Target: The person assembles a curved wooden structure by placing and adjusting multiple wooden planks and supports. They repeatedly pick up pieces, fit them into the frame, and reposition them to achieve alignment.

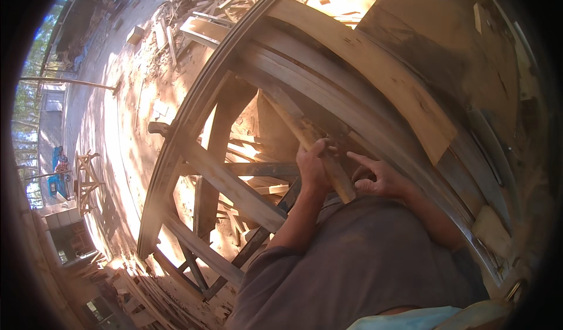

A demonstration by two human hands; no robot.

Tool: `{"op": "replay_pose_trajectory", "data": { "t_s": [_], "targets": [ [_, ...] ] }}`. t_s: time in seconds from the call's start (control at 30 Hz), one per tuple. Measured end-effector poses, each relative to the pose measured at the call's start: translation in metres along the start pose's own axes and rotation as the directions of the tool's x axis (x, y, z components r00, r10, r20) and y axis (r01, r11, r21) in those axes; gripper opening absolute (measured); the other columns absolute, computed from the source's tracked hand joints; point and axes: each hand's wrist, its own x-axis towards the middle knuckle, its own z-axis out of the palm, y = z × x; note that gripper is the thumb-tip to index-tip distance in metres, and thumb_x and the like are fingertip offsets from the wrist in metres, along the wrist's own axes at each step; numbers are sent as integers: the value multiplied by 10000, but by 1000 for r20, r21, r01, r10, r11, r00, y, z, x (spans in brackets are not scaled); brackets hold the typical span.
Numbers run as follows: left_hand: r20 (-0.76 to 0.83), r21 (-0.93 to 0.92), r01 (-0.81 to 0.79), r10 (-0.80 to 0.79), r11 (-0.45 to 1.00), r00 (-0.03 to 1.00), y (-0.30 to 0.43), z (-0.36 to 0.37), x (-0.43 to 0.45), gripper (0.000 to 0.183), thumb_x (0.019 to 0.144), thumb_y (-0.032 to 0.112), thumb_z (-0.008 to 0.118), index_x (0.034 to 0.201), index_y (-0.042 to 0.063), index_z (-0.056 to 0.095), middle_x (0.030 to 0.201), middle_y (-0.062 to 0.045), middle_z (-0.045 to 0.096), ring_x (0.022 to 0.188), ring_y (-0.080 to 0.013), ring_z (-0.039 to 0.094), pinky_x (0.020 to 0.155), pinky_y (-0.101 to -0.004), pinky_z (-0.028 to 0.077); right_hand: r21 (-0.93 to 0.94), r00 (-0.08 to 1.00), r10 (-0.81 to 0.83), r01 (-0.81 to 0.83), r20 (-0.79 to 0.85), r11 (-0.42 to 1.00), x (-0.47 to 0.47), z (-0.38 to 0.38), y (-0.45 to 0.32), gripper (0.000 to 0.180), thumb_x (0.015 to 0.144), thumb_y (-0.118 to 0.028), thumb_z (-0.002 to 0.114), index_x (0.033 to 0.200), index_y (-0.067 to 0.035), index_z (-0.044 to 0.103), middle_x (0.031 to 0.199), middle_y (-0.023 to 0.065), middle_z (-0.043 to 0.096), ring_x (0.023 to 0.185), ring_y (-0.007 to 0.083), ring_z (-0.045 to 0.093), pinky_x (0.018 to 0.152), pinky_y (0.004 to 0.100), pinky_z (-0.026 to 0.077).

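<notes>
My left hand [316,166] is closed around a long wooden piece [294,125], near its end by my body. The piece slants up and left over the frame of a wooden workbench. My right hand [374,177] is just right of the piece's near end, index finger extended and the other fingers bent, with nothing seen in it. Beyond my hands runs a long metal-looking rail [308,73] on the bench. A flat pale board [374,66] lies along the far side of the rail.
Crossbars [237,187] of the open bench frame [154,207] stand to the left. Wood offcuts [140,290] are piled on the ground below and beyond. A large panel [440,31] is at the upper right. A blue vehicle [57,171] and a wooden trestle [87,182] stand far left.
</notes>
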Motion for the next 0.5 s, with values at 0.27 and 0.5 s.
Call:
{"op": "replay_pose_trajectory", "data": {
  "t_s": [0.27,0.5],
  "targets": [
    [-289,-218,-31,-35,976,957,69,-62,21,203,1033,91,568,1202,-19,543,979,-186,636,821,-288,680,704,-427,621,243,915,316,-256,-251,936,-43,-7,67,715,969,-133,713,1616,36,459,1018,100,745,873,148,694,799,311,576],
    [-411,-47,-454,397,890,821,116,-83,-43,248,1068,166,562,1210,-36,536,1018,-178,628,820,-310,676,692,-431,612,276,897,358,-287,-259,918,-73,5,136,670,961,-142,704,1567,69,511,1002,104,773,855,126,698,774,298,576]
  ]
}}
